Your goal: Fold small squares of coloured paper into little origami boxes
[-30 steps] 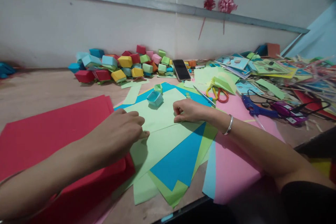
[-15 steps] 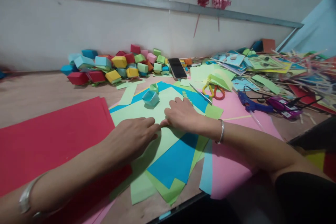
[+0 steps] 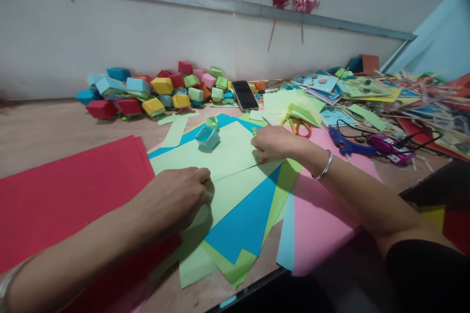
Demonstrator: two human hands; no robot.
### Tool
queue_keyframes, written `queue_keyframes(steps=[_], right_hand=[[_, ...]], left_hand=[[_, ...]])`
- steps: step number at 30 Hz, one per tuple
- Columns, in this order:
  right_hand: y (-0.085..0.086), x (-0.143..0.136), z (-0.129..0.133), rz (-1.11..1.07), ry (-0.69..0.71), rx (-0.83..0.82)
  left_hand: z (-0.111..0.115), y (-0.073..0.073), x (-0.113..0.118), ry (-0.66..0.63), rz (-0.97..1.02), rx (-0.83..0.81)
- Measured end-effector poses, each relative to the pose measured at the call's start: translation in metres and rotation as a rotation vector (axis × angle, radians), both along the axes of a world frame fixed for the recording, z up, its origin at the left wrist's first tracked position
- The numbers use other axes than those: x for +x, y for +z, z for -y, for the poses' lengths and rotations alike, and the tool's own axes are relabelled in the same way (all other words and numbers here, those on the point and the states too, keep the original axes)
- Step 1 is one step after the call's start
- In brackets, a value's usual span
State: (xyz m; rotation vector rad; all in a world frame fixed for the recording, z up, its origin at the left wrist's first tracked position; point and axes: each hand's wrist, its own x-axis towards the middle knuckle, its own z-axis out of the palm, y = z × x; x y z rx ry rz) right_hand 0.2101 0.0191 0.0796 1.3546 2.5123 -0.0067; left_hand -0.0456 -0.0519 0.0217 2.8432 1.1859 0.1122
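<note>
My left hand [image 3: 185, 193] is closed at the left end of a dark line that crosses the pale green paper [image 3: 229, 156]; its fingertips are tucked under, pinching the paper there. At the line's right end my right hand [image 3: 273, 143] is closed, thumb and curled fingers on the same paper. Whether that line is a fold or a sheet's edge I cannot tell. A light blue open paper box [image 3: 207, 137] rests on the paper beyond my hands. Behind it is a smaller green paper piece [image 3: 212, 122]. Blue paper [image 3: 238, 234] lies underneath.
Red sheets [image 3: 73, 171] lie at left, pink paper [image 3: 323, 200] at right. Coloured paper boxes [image 3: 161, 86] are heaped by the wall, beside a phone [image 3: 245, 95]. Scissors [image 3: 303, 128], a blue glue gun [image 3: 348, 145] and piled cards with sticks [image 3: 370, 88] are at right.
My hands were almost touching at the middle of the paper. Now they are apart, the right moved right and the left slightly left, with the dark line visible between them.
</note>
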Motion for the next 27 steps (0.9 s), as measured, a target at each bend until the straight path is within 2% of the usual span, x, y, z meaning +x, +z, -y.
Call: queue_keyframes(steps=[5, 7, 10, 12, 14, 17, 20, 23, 27], right_hand=[[0.003, 0.005, -0.006, -0.002, -0.053, 0.087], [0.003, 0.003, -0.005, -0.117, -0.001, 0.119], [-0.003, -0.004, 0.002, -0.282, 0.117, 0.051], [-0.009, -0.010, 0.010, -0.309, 0.160, 0.001], [-0.018, -0.013, 0.019, -0.285, 0.157, 0.018], [-0.030, -0.013, 0.027, -0.290, 0.166, 0.123], [-0.041, -0.010, 0.028, -0.332, 0.202, 0.281], [-0.049, -0.006, 0.026, -0.363, 0.314, 0.450], [-0.055, -0.002, 0.025, -0.394, 0.485, 0.670]], left_hand=[[0.010, 0.012, 0.015, 0.088, -0.173, -0.003], [0.013, 0.016, 0.022, 0.140, -0.164, -0.004], [0.014, 0.017, 0.027, 0.204, -0.138, 0.031], [0.013, 0.014, 0.027, 0.225, -0.119, 0.073], [0.010, 0.011, 0.025, 0.241, -0.085, 0.148], [0.004, 0.005, 0.021, 0.213, 0.011, 0.307], [-0.004, 0.000, 0.016, 0.124, 0.064, 0.436], [-0.009, -0.002, 0.013, 0.076, 0.036, 0.505], [-0.005, 0.003, 0.014, 0.071, 0.020, 0.650]])
